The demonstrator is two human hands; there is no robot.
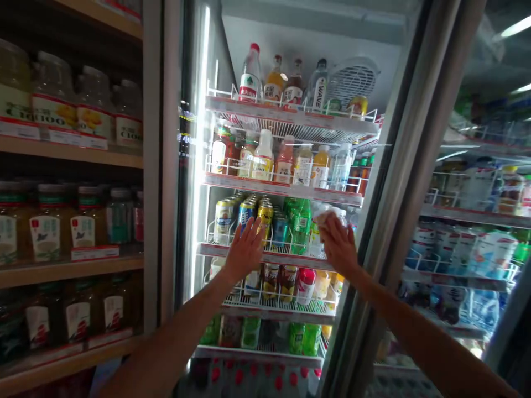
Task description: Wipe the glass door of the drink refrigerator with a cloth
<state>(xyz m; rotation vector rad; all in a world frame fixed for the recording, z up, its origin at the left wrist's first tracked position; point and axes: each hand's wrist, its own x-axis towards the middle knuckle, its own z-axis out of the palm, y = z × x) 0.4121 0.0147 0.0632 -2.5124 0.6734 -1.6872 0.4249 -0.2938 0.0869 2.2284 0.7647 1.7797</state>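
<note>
My left hand [245, 251] is raised with its fingers spread, in front of the middle shelf of cans in a lit drinks fridge [274, 251]. It holds nothing, and I cannot tell whether the palm touches the glass. My right hand [341, 243] is up at about the same height, before the bottles at the shelf's right end. Its fingers press on a pale, crumpled cloth [323, 218], partly hidden and a little blurred. Behind the hands stand yellow and blue cans [245, 215] and green bottles [299, 221]. Faint reflections show on the fridge's glass door [188, 132].
Wooden shelves [70, 152] with jars and bottled drinks stand on the left. A thick metal door frame [409, 149] runs slanting down the right side. Beyond it, another lit cooler [464, 213] holds bottles and packs. More bottles [271, 88] line the fridge's upper shelves.
</note>
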